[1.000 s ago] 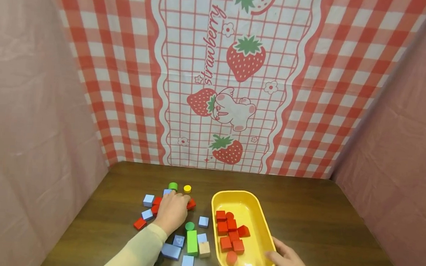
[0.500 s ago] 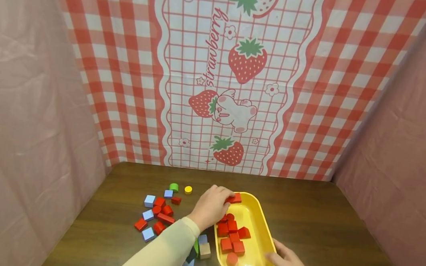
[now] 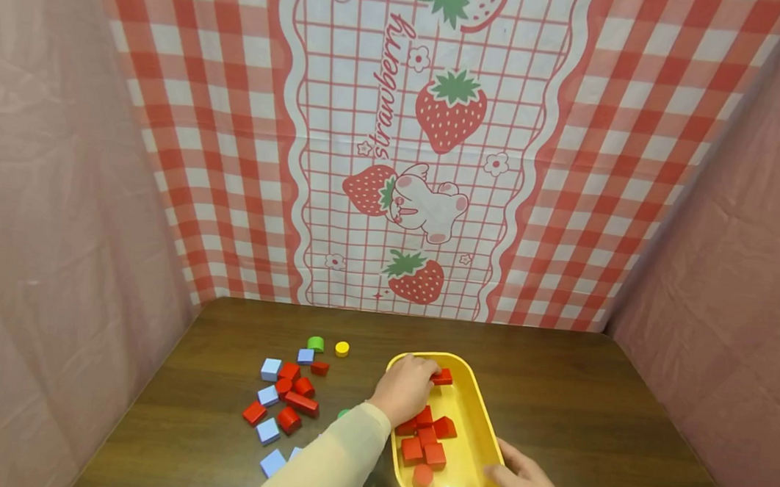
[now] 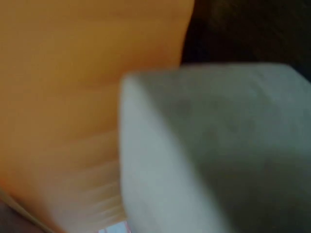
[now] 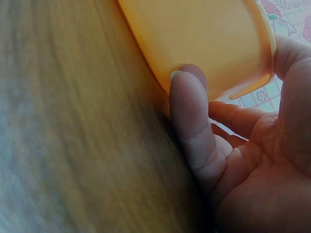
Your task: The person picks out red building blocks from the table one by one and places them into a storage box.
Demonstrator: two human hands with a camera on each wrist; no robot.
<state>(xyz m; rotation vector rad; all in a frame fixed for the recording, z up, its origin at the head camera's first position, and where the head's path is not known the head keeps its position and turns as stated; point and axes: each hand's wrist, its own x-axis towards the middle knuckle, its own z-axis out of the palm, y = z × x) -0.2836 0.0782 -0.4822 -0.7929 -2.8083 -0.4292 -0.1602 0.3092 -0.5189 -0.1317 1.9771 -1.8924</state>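
Observation:
A yellow tray (image 3: 476, 424) stands on the table with several red blocks (image 3: 435, 456) in it. My left hand (image 3: 405, 388) reaches over its left rim at the far end and pinches a red block (image 3: 444, 377) low inside; the fingertips are partly hidden. At the near right corner my right hand (image 3: 528, 480) grips the tray, thumb over the rim. In the right wrist view, fingers of the right hand (image 5: 248, 160) meet the orange-looking tray wall (image 5: 209, 43). The left wrist view is blurred: an orange surface fills one side, and a pale shape hides the rest.
Left of the tray lie loose blocks: a long red block (image 3: 302, 404), several other red ones, blue blocks (image 3: 267, 431), a green block (image 3: 315, 344) and a yellow disc (image 3: 342, 349). My left sleeve (image 3: 335, 458) hides more. A checked cloth (image 3: 412, 325) hangs behind the table.
My left hand has gone from the loose blocks on the left to the tray's far end, carrying a red block down inside it. The right hand has stayed at the tray's corner.

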